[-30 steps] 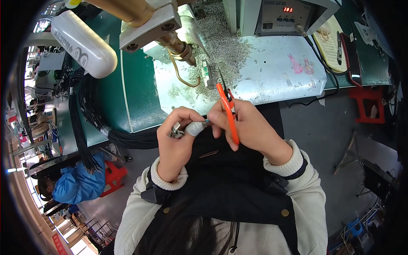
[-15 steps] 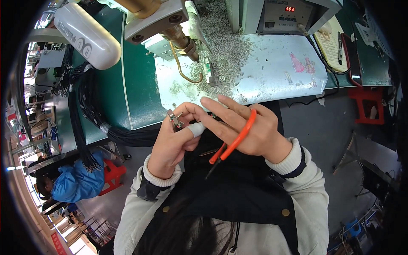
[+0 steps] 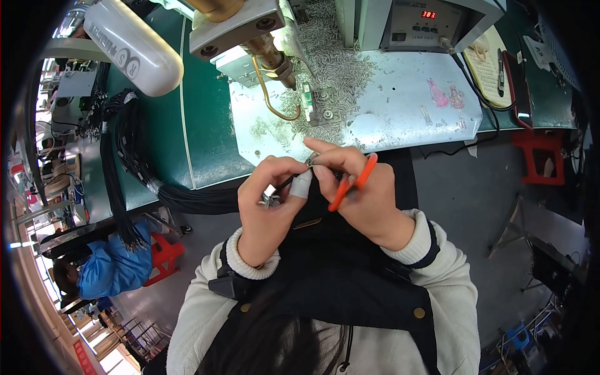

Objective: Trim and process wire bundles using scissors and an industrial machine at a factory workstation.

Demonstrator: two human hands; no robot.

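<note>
One thin black wire (image 3: 289, 182) with a metal tip sits pinched between left hand (image 3: 270, 206) and right hand (image 3: 362, 194), whose fingers also clasp one pair of orange-handled cutters (image 3: 351, 182).

Orange-handled cutters (image 3: 351, 182) lay against the right hand (image 3: 362, 194); a white wrap covered one left hand (image 3: 270, 203) fingertip. The bench mat (image 3: 206, 131) was dark green, with a pale grey plate (image 3: 387, 106) strewn with silvery bits. Black cables (image 3: 134, 162), a brass nozzle (image 3: 270, 56), cream cuffs (image 3: 250, 262) and a red stool (image 3: 164, 257) showed.
</note>
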